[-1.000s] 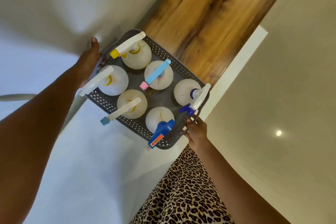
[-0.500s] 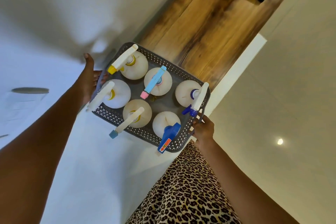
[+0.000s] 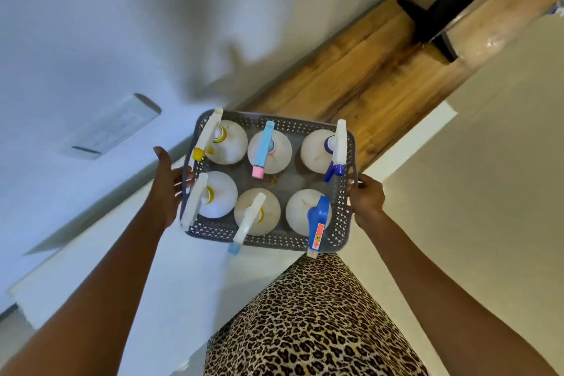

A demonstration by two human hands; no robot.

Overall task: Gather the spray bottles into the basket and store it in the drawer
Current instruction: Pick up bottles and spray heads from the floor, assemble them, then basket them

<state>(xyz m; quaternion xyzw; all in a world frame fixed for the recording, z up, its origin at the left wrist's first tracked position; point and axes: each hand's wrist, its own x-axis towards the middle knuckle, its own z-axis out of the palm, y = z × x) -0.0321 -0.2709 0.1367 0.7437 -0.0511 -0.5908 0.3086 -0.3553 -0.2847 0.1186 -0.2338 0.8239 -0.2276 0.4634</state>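
Note:
A grey perforated basket (image 3: 343,214) is held in the air in front of me, above the edge of a white surface. Several white spray bottles stand upright in it in two rows, among them one with a light blue and pink trigger (image 3: 265,148) and one with a dark blue trigger (image 3: 317,217). My left hand (image 3: 166,185) grips the basket's left handle, thumb up. My right hand (image 3: 366,197) grips its right handle. No drawer can be seen.
A white counter top (image 3: 183,268) lies under and left of the basket. A wooden floor strip (image 3: 381,70) runs diagonally behind it, with a black stand (image 3: 433,21) on it. Beige floor (image 3: 473,162) fills the right. My leopard-print garment (image 3: 305,320) is below the basket.
The basket has turned clockwise in the picture, squared up in front of me and moved lower. Both hands have stayed on its handles.

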